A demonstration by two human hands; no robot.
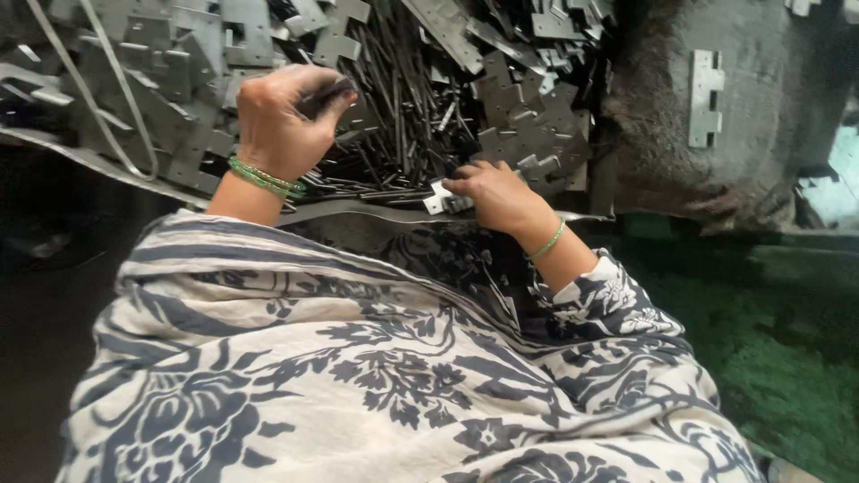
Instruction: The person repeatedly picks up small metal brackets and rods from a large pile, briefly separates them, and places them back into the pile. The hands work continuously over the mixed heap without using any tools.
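Observation:
My left hand (284, 118) is raised over a heap of thin dark metal rods (403, 116) and is closed around a dark rod or small bundle near its thumb. My right hand (497, 195) rests lower, at the near edge of the heap, pinching a small pale notched metal plate (438, 199). Both wrists wear green bangles. Grey stamped metal plates (523, 125) lie piled around the rods. A white cloth with dark blue flower print (358, 358) covers my lap below the hands.
More flat grey notched plates (179, 54) fill the upper left, with a bent metal strip (116, 107) looping over them. A single pale plate (705, 98) lies on a dark grimy block at the right. Green ground (778, 358) shows at lower right.

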